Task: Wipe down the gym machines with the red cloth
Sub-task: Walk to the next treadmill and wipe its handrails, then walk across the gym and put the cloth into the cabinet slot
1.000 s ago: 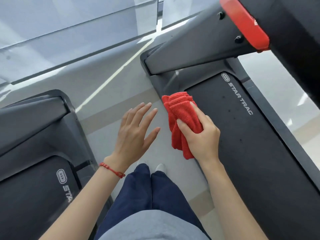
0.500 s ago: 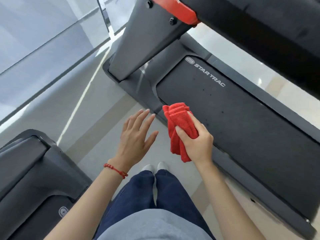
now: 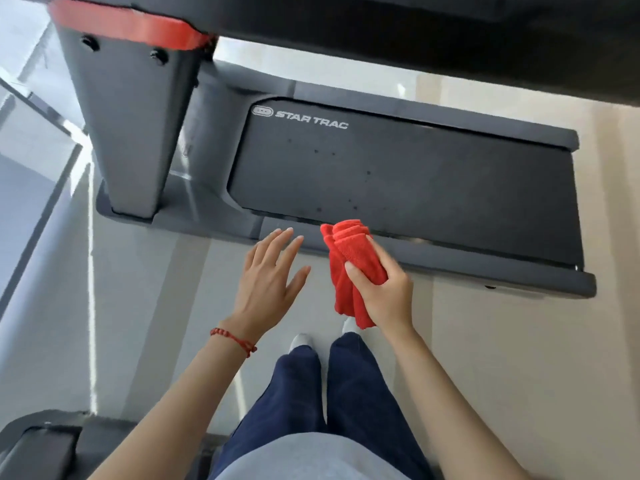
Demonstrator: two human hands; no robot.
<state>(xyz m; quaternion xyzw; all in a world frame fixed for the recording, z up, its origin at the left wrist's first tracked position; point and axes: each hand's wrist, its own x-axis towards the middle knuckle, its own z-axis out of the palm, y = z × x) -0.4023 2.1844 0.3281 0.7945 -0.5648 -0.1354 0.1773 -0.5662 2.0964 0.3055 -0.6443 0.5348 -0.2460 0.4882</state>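
A dark grey treadmill (image 3: 398,168) marked STAR TRAC lies across the view in front of me, its black belt wide and flat. The folded red cloth (image 3: 349,251) is bunched in my right hand (image 3: 384,292), held just over the treadmill's near side rail. My left hand (image 3: 270,278) hovers beside it over the pale floor with fingers spread and nothing in it; a red string bracelet is on that wrist.
The treadmill's grey upright (image 3: 131,126) with a red band (image 3: 128,27) rises at top left, under a black console. Part of a second treadmill (image 3: 45,448) shows at bottom left. My legs and white shoes (image 3: 301,339) stand on the pale floor (image 3: 156,323).
My view has swung right, so the treadmill now lies square across the frame and the second machine has slid to the bottom left corner. Both hands keep their pose, the cloth still gripped.
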